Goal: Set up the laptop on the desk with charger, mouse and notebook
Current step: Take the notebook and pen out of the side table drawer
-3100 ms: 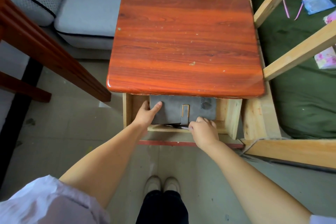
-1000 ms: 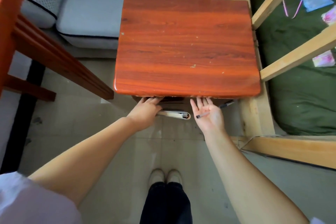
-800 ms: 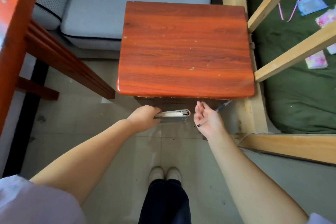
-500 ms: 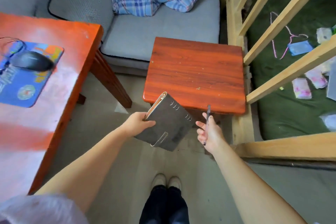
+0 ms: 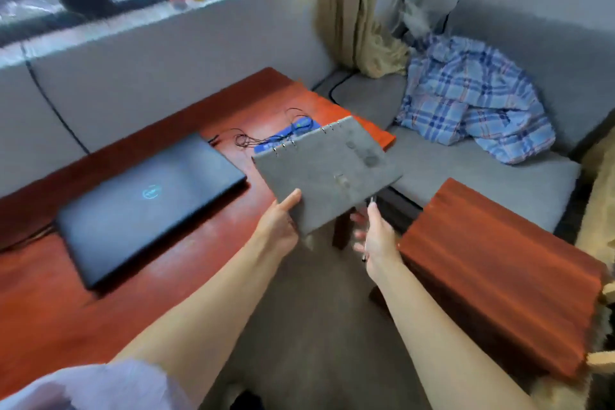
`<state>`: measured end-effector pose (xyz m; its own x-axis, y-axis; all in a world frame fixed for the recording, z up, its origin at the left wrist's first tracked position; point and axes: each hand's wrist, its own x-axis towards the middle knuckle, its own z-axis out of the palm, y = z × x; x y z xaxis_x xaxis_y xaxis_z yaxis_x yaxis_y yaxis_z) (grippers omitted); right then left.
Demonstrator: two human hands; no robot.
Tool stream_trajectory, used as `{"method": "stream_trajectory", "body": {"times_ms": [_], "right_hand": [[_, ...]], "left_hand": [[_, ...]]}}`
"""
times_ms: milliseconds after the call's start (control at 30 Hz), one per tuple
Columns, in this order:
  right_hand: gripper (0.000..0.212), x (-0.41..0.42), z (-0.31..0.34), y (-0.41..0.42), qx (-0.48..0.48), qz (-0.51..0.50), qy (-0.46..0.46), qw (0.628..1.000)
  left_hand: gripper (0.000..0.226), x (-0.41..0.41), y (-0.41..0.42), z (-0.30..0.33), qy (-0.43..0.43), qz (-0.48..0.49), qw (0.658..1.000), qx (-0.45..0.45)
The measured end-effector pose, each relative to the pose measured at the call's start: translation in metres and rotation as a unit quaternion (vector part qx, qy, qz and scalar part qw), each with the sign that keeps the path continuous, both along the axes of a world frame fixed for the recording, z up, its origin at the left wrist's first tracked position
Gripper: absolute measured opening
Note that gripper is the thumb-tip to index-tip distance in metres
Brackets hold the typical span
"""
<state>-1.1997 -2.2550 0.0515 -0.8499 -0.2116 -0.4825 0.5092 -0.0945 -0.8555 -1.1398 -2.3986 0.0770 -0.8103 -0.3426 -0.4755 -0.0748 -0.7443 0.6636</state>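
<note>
Notebook (image 5: pixel 327 173), mid-frame, looks stiff-covered and light, pinched at its lower corner by left hand (image 5: pixel 278 226); right hand (image 5: pixel 374 238) loosely grips pen (image 5: pixel 367 230).

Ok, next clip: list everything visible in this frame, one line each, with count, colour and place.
laptop: 1, black, lid closed, on the desk, left
desk: 1, red-brown wood, left half of view
notebook: 1, grey, ring-bound, held in the air over the desk's right end
mouse pad: 1, blue, far end of desk, mostly hidden behind the notebook
cable: thin, black, tangled, beside the mouse pad
small table: 1, red-brown wood, right
sofa: 1, grey, behind desk and table
plaid cloth: 1, blue check, bunched on the sofa
curtain: 1, beige, by the window
pen: 1, dark, in the right hand
left hand: grips the notebook's near corner
right hand: holds the pen
</note>
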Motion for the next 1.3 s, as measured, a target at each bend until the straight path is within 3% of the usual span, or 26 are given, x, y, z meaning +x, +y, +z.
{"method": "stream_trajectory", "body": {"times_ms": [100, 233, 367, 467, 633, 733, 833, 1100, 1233, 1300], "right_hand": [[0.016, 0.016, 0.024, -0.068, -0.052, 0.052, 0.036, 0.997], [0.011, 0.043, 0.039, -0.138, -0.076, 0.130, 0.083, 0.985], [0.009, 0.074, 0.044, -0.204, -0.057, 0.257, 0.110, 0.959], [0.011, 0.106, 0.040, -0.253, -0.043, 0.387, 0.118, 0.914], [0.014, 0.178, 0.022, -0.326, 0.026, 0.586, 0.151, 0.795], [0.023, 0.227, 0.002, -0.353, 0.094, 0.602, 0.219, 0.762], [0.041, 0.263, -0.026, -0.364, 0.215, 0.600, 0.340, 0.692], [0.042, 0.294, -0.066, -0.368, 0.298, 0.637, 0.449, 0.551], [0.039, 0.298, -0.072, -0.369, 0.334, 0.625, 0.476, 0.521], [0.050, 0.301, -0.072, -0.372, 0.357, 0.614, 0.496, 0.500]], "left_hand": [[0.027, 0.044, -0.043, 0.015, 0.031, -0.001, 1.000, 0.006], [0.020, 0.113, -0.113, 0.016, 0.006, -0.008, 0.999, -0.035], [0.022, 0.198, -0.191, 0.008, -0.024, 0.112, 0.993, 0.002], [0.024, 0.262, -0.244, 0.009, -0.091, 0.166, 0.980, -0.064], [0.025, 0.345, -0.284, -0.005, -0.223, 0.186, 0.930, -0.227], [0.022, 0.390, -0.281, -0.033, -0.336, 0.244, 0.868, -0.273], [0.022, 0.410, -0.268, -0.061, -0.420, 0.262, 0.824, -0.277], [0.047, 0.423, -0.265, -0.095, -0.524, 0.227, 0.778, -0.261], [0.055, 0.419, -0.265, -0.100, -0.563, 0.198, 0.749, -0.288], [0.052, 0.419, -0.265, -0.100, -0.580, 0.183, 0.734, -0.303]]}}
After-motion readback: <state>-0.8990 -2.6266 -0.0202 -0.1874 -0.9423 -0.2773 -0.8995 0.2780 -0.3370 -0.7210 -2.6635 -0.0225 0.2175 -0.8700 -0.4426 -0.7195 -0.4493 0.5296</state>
